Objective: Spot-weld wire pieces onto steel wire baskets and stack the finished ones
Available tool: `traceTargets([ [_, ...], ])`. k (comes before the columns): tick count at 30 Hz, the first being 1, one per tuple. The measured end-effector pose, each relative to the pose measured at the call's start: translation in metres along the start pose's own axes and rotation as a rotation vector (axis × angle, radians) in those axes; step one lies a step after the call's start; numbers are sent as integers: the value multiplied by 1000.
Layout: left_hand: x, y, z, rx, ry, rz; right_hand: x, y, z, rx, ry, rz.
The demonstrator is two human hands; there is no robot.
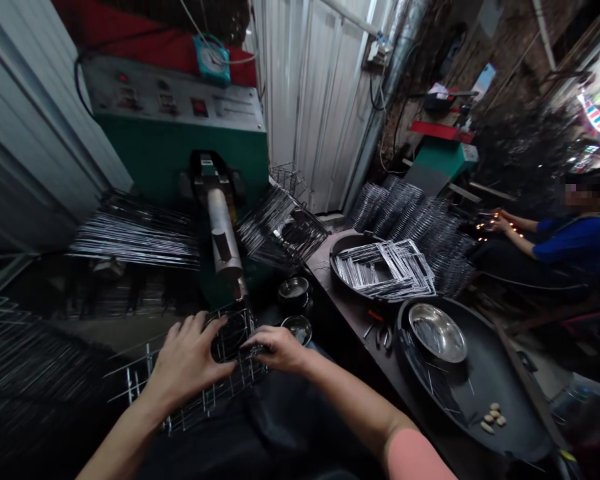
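Observation:
A wire mesh basket (190, 393) lies on my lap in front of a green welding machine (180, 147). My left hand (187, 360) rests on top of the basket, fingers spread and gripping its wires. My right hand (275, 347) pinches the basket's far right edge, just below the machine's metal electrode arm (223, 233).
Stacks of wire frames (135, 233) flank the machine. To the right a dark bench holds a round pan of square wire frames (385, 267), a steel bowl (437, 332) in a large dark tray (495, 387) and two small bowls (295, 290). A person in blue (570, 240) sits far right.

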State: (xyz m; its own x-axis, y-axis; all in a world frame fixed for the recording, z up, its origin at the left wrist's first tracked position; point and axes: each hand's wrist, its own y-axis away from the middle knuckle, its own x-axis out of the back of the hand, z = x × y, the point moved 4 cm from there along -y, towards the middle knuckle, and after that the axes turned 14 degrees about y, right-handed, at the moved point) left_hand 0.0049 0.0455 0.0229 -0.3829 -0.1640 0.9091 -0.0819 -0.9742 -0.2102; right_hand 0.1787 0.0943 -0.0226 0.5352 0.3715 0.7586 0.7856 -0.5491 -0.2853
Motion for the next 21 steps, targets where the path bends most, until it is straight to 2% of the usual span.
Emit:
traceTargets([
  [9, 7, -10, -6, 5, -24, -34, 1, -14, 1, 7, 174, -14],
  [16, 9, -21, -9, 44, -26, -57, 7, -28, 7, 1, 155, -8],
  [21, 8, -23, -6, 57, 0, -65, 6, -25, 6, 0, 125, 35],
])
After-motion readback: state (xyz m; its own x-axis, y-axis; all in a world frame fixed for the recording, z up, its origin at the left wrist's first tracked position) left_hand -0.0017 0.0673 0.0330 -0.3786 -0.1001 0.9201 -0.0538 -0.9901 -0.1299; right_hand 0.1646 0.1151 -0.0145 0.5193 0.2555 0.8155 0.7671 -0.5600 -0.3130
